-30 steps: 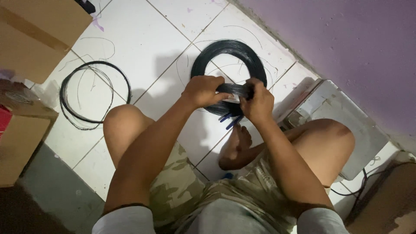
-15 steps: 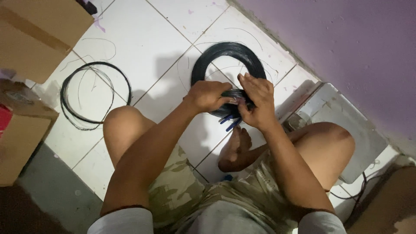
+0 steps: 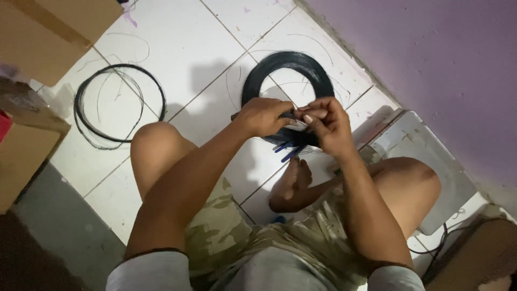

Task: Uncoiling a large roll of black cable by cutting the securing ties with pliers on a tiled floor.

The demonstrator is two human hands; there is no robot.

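Both bare forearms reach forward and meet in front of the folded legs. The left hand [image 3: 265, 116] is curled closed; the right hand [image 3: 326, 123] pinches, its fingers bent towards the left.

The thick black coil [image 3: 288, 70] in the upper middle looked like smooth plastic-coated wire with a slight shine, and the thin loose coil [image 3: 118, 105] at the upper left looked the same. The floor tiles [image 3: 177, 43] were white, hard and a little glossy, while the cardboard boxes [image 3: 48, 27] at the upper left were brown, matt paper board. The shorts [image 3: 226, 231] were soft cloth, and the purple wall [image 3: 431, 54] looked matt and a bit rough.
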